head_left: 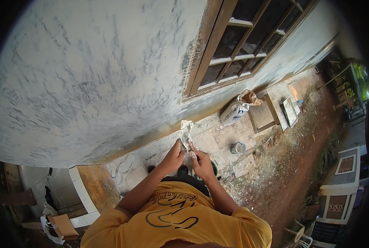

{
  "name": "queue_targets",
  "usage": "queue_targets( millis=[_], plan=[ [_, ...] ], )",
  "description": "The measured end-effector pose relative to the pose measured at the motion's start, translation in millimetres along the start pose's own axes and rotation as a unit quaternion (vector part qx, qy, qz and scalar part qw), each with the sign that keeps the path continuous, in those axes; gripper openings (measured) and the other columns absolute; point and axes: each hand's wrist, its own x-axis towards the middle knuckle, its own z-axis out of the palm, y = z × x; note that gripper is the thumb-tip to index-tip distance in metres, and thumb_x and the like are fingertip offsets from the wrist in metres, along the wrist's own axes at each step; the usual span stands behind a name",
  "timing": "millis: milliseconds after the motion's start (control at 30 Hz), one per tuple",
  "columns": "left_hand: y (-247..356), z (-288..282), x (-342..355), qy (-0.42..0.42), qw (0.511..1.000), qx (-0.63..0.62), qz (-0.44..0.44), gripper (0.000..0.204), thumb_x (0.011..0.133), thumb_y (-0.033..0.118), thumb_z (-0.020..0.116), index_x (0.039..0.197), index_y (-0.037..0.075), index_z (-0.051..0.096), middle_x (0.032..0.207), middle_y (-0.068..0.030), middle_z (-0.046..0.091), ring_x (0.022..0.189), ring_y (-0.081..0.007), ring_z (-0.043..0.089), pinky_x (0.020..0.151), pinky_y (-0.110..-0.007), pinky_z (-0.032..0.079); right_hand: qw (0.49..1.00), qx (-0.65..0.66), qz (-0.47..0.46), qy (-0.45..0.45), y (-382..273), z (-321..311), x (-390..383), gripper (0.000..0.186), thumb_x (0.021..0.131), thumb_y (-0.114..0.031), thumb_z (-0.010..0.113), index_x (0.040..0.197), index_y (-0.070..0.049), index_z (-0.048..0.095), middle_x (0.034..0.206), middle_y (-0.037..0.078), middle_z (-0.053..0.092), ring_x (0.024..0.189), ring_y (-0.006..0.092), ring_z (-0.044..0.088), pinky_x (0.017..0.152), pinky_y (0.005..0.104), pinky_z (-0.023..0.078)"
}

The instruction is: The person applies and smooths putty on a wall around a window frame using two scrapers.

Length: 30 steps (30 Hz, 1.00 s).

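In front of my body, just off the wall's foot, both hands meet at a putty knife (186,129) whose broad blade is smeared with whitish putty and points away from me. My right hand (201,164) is closed round its dark handle, with a finger stretched along it. My left hand (174,158) is closed beside the lower part of the blade, its thumb pressed near the tip. A greyish edge shows between the hands; I cannot tell whether it is a second blade. White smears mark my right fingers.
The patchy white wall (110,74) rises ahead, with a brown-framed window (230,62). By its foot stand an opened white sack (232,113) and a wooden frame (263,115). A small putty-stained bucket (237,148) is right of my hands; a pale cord (122,167) lies left.
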Motion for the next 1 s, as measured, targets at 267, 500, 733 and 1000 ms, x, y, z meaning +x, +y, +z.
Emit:
queue_targets(
  millis=[267, 500, 733, 1000],
  plan=[
    [-56.2, 11.6, -13.4, 0.041, 0.995, 0.081, 0.029, 0.061, 0.091, -0.003, 0.043, 0.144, -0.004, 0.013, 0.123, -0.0181, 0.048, 0.104, -0.0211, 0.053, 0.088, -0.030, 0.043, 1.000, -0.009, -0.004, 0.024, -3.5, -23.9, 35.0, 0.039, 0.087, -0.011, 0.055, 0.127, -0.010, 0.055, 0.073, 0.023, 0.058, 0.059, 0.0332, 0.054, 0.060, 0.0349, 0.045],
    [44.3, -15.3, -4.5, -0.027, 0.913, -0.387, -0.126, 0.031, 0.088, -0.001, 0.045, 0.117, 0.007, 0.041, 0.086, -0.0023, 0.046, 0.068, -0.0099, 0.044, 0.051, -0.025, 0.038, 0.926, -0.314, -0.136, 0.162, 13.0, -41.1, 53.6, 0.045, 0.080, -0.019, 0.067, 0.123, -0.014, 0.057, 0.078, 0.013, 0.062, 0.066, 0.0309, 0.058, 0.058, 0.0396, 0.044],
    [65.1, -18.2, -10.1, -0.072, 0.883, -0.447, -0.124, 0.025, 0.087, -0.001, 0.048, 0.111, 0.007, 0.043, 0.090, -0.0019, 0.046, 0.071, -0.0099, 0.044, 0.050, -0.024, 0.037, 0.785, -0.365, -0.401, 0.298, 36.3, -38.3, 71.4, 0.020, 0.072, -0.008, 0.071, 0.090, -0.013, 0.067, 0.091, 0.006, 0.063, 0.083, 0.0279, 0.061, 0.069, 0.0412, 0.043],
    [64.2, -23.3, -13.3, -0.079, 0.862, -0.491, -0.102, 0.028, 0.087, -0.001, 0.046, 0.113, 0.006, 0.043, 0.090, -0.0031, 0.046, 0.070, -0.0106, 0.044, 0.049, -0.024, 0.036, 0.769, -0.403, -0.392, 0.302, 68.3, -61.5, 78.0, 0.021, 0.072, -0.009, 0.073, 0.090, -0.018, 0.068, 0.092, 0.005, 0.063, 0.083, 0.0271, 0.060, 0.072, 0.0410, 0.041]
  ],
)
